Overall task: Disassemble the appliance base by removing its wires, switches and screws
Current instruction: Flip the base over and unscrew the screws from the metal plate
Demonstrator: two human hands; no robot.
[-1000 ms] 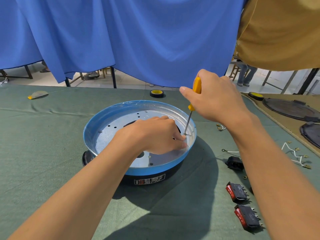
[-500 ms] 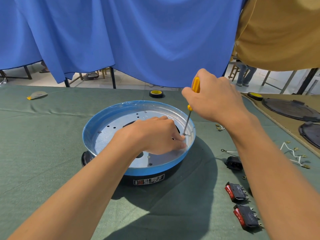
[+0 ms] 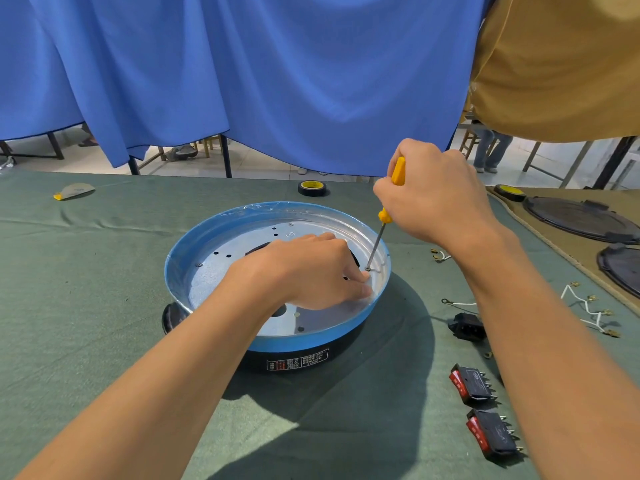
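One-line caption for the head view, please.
Right hand holds a yellow screwdriver on a screw inside the appliance base; left hand rests beside its tip.

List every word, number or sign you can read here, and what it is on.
Nothing is clear enough to quote.
The label on the base: white and red print, too small.
The stamp on the plate: a round mark, illegible.
The tape roll: dark marks on yellow, blurred.
The two switches: faint side print, too small.
The screwdriver: no print shows.
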